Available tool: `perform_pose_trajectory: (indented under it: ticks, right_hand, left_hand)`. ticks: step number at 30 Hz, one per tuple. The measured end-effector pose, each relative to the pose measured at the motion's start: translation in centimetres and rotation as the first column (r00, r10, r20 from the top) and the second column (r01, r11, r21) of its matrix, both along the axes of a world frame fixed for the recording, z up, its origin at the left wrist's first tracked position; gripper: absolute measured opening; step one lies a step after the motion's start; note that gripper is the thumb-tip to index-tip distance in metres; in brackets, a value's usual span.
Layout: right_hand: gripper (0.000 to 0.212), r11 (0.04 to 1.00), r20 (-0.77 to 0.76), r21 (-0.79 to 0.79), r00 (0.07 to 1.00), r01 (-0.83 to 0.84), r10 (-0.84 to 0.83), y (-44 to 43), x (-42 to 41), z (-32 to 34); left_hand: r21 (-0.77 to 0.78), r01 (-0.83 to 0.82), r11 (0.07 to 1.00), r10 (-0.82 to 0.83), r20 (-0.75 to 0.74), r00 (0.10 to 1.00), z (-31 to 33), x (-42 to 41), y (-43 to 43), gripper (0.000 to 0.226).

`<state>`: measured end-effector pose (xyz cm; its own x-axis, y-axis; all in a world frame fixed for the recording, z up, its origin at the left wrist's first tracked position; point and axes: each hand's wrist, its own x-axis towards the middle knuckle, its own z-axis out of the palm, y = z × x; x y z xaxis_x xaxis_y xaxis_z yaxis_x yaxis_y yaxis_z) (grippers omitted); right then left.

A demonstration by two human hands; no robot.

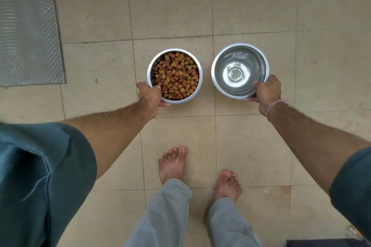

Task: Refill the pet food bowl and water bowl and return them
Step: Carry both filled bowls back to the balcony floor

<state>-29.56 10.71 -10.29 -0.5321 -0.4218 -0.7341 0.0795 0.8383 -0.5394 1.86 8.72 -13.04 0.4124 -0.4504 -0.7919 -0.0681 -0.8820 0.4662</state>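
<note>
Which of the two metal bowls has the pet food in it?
The bowl in the left hand: this food bowl is heaped with brown kibble, while the water bowl in the right hand shows only clear water.

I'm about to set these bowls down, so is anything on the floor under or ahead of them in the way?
Nothing visible. The left hand grips the food bowl and the right hand the water bowl, over bare floor tiles. The grey mat lies well off to the left.

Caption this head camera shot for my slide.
Left hand holds kibble bowl, right hand water bowl.
</note>
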Motion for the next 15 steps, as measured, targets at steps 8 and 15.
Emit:
perform_pose_trajectory:
  ticks: [8,15]
  right_hand:
    - [0.016,1.0,0.012,0.014,1.0,0.023,-0.023,0.0,0.3,-1.5]
    - [0.02,0.999,-0.001,0.041,1.0,0.019,-0.019,0.0,0.1,-3.2]
  left_hand:
    - [0.04,-0.006,0.999,0.005,0.017,1.0,-1.8,0.0,0.6,0.027]
    - [0.043,-0.039,0.998,0.038,0.017,0.999,-2.9,0.3,0.2,0.028]
